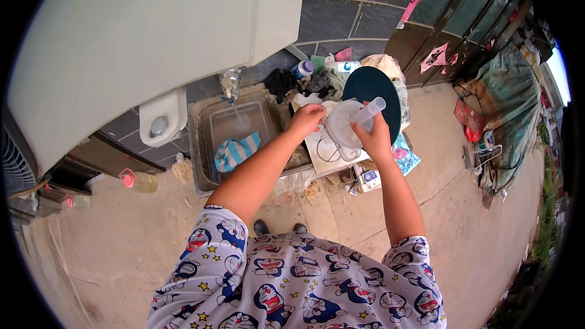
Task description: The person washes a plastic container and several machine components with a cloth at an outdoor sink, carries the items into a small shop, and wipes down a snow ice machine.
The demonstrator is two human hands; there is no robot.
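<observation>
A translucent plastic vessel (343, 125) with a short tube-like handle, much like a water dipper, is held over the counter beside the sink. My right hand (374, 132) is closed round it at the tube. My left hand (308, 119) is closed at the vessel's left edge, fingertips pinched; what lies between them is too small to make out. Left of my hands, water falls from the faucet (230, 83) into a clear plastic tub (266, 113) standing in the metal sink (200, 173). A blue-and-white striped cloth (236, 152) lies at the tub's near side.
A dark green round board (364, 79) stands behind my right hand. Bottles, black cloth (279, 83) and rags crowd the counter's back. A large white panel (164, 18) overhangs the sink. Yellowish jugs (144, 183) stand on the floor at left; a tarp-covered heap (506, 109) is at right.
</observation>
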